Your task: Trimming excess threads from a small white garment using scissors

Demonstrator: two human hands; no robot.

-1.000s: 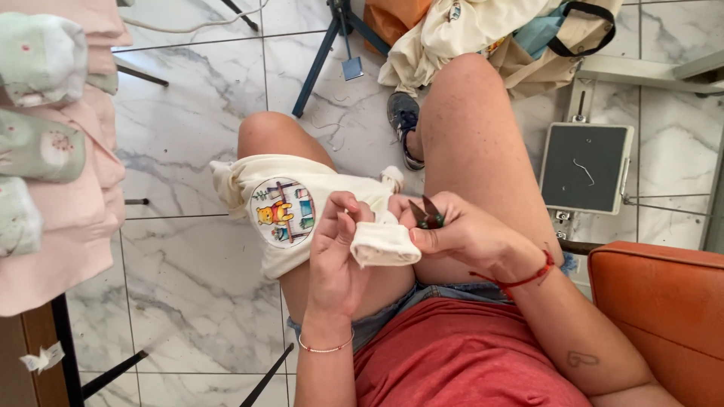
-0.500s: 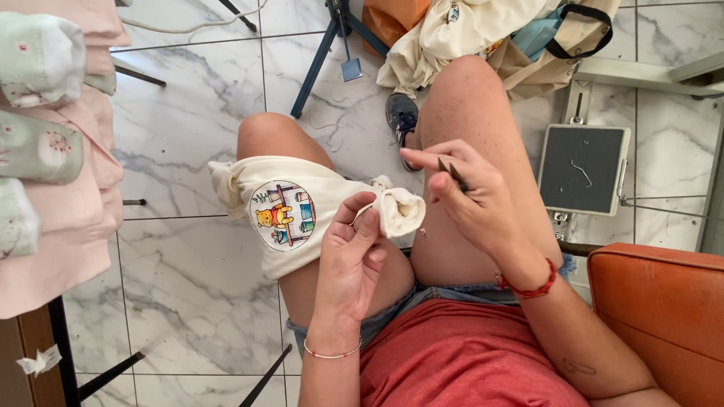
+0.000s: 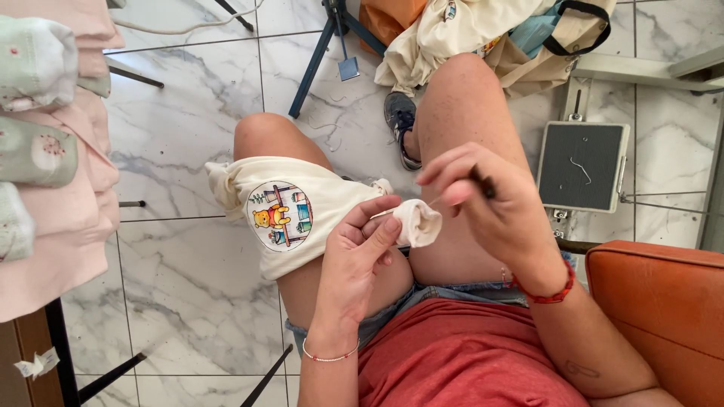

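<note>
A white marbled tile floor [image 3: 188,316] is spreading beneath everything. Folded pink fabric [image 3: 72,218] is lying at the left, with pale green pieces [image 3: 34,53] sitting on it. A grey foot pedal [image 3: 582,166] is resting on the tiles at the right, near an orange leather seat [image 3: 664,316]. Cream cloth bags [image 3: 483,38] are lying heaped at the top, beside dark blue stand legs [image 3: 317,53].

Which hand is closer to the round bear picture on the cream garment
Left. The left hand pinches the cream garment just beside the round bear picture. The right hand, holding a small dark tool, is farther off, over the other thigh.
</note>
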